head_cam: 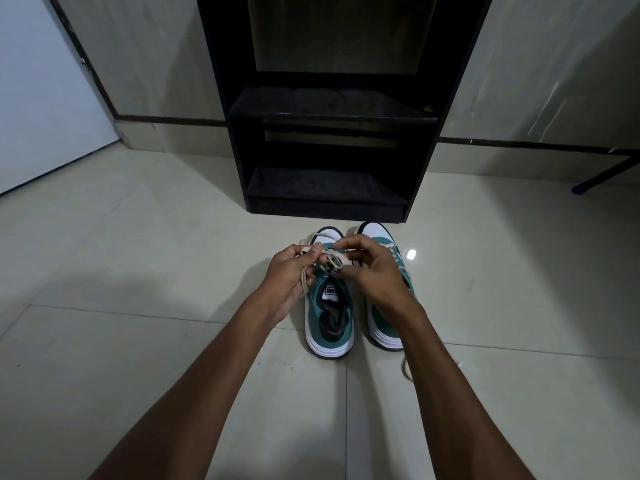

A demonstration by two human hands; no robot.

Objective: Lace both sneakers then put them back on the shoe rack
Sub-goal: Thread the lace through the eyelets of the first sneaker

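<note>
Two teal and white sneakers stand side by side on the tiled floor, toes toward the rack. Over the left sneaker (329, 317), my left hand (291, 275) pinches a cream lace (332, 255) and my right hand (370, 268) pinches the same lace above the eyelets. My right hand and forearm cover much of the right sneaker (384, 337), whose loose lace end (405, 367) trails on the floor behind its heel. The black shoe rack (329, 112) stands just beyond the toes, its two lower shelves bare.
A white door (41, 98) stands at the far left. A dark bar with a blue tip (602, 176) lies on the floor at the right. Pale glossy floor tiles (138, 254) spread on both sides of the sneakers.
</note>
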